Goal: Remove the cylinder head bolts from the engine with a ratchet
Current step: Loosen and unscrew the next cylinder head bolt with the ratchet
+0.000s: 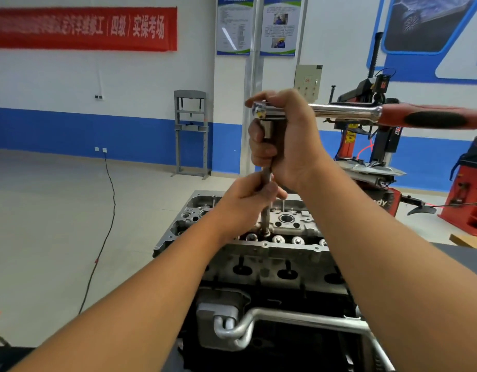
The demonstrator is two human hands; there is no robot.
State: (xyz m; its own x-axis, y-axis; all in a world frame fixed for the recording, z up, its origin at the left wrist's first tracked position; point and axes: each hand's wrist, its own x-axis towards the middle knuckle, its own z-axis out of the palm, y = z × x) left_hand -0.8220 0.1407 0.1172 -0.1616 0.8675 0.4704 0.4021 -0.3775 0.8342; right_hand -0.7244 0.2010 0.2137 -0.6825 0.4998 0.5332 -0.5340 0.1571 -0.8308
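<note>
So the engine [272, 291] sits low in front with the cylinder head [293, 224] on top, bolt wells open along the near edge. The ratchet [366, 114] is up high, red handle sticking out to the right, and its long extension bar [266, 210] drops straight down into one well, so the bolt down there is hidden. Right hand [283, 140] is wrapped around the ratchet head end, probably spinning it by hand. Left hand [248, 200] pinches the bar lower down, likely just keeping it plumb.
</note>
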